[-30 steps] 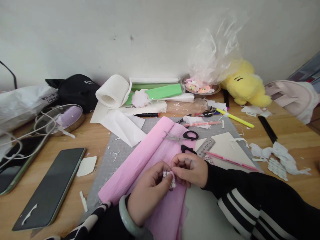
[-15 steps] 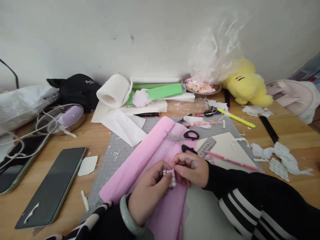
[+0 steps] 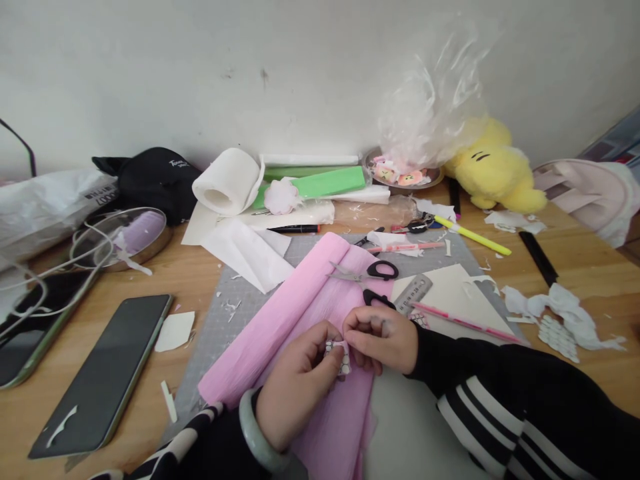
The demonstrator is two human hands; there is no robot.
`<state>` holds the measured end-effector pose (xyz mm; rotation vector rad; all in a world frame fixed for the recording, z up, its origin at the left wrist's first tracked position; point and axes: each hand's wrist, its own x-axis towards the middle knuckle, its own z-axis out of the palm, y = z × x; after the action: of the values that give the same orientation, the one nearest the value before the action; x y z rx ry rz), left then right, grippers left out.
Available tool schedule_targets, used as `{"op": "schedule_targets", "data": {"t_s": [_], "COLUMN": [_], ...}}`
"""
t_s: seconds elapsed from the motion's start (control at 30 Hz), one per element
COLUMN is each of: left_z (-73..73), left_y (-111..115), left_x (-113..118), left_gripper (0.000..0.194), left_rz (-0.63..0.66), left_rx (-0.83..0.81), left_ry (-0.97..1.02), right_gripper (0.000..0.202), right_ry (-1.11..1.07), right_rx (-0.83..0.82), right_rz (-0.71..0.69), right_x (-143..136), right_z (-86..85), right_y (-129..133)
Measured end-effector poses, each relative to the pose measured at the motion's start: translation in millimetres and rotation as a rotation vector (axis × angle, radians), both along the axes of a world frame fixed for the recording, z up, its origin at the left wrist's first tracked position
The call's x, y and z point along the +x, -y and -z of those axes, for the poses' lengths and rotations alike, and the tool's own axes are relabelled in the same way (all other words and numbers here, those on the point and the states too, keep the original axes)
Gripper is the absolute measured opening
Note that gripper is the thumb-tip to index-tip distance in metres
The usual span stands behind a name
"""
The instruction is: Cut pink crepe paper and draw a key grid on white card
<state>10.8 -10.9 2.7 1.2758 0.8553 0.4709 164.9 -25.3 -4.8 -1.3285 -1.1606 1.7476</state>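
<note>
Between thumb and fingers, my left hand grips a small honeycomb-patterned piece, white with black outlines and a pinkish edge. My right hand is closed in a pinch at the upper right edge of the same piece; its fingertips meet those of the left. Under both hands lies pink crepe paper, part rolled and part spread out. Scissors with black handles rest on it, blades apart, just beyond my right hand. A metal ruler and a pink patterned stick lie beside that hand.
A grey cutting mat is beneath the paper. Phones lie left, near a metal bowl. A tissue roll, green paper and a yellow plush toy line the back. Crumpled tissue and a yellow pen are right.
Almost nothing differs. Both hands stay in place on the patterned piece, with only a very slight shift of the fingers and the piece.
</note>
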Motion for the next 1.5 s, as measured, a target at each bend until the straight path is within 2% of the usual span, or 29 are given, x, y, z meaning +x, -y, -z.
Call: {"op": "schedule_targets", "data": {"t_s": [0.53,0.77,1.2,1.5], "left_z": [2.2,1.1,0.5,1.6], "left_y": [0.1,0.1,-0.1,0.7], "left_x": [1.0,0.4,1.9,0.3], "left_gripper": [0.013,0.013,0.013,0.014], "left_rz": [0.009,0.018,0.006,0.022], "left_rx": [0.024,0.03,0.011,0.036], "left_ry": [-0.033,0.01,-0.01,-0.036], "right_gripper": [0.009,0.018,0.009,0.008], "right_ry": [0.003,-0.02,0.019,0.105], "right_rx": [-0.012,0.013,-0.04,0.032], "right_rz": [-0.036,-0.014,-0.019,-0.01], "right_x": [1.9,-0.6,0.3,-1.9], "right_z": [-3.0,1.1,-4.8,-3.6], "right_y": [0.0,-0.9,0.2,3.1]}}
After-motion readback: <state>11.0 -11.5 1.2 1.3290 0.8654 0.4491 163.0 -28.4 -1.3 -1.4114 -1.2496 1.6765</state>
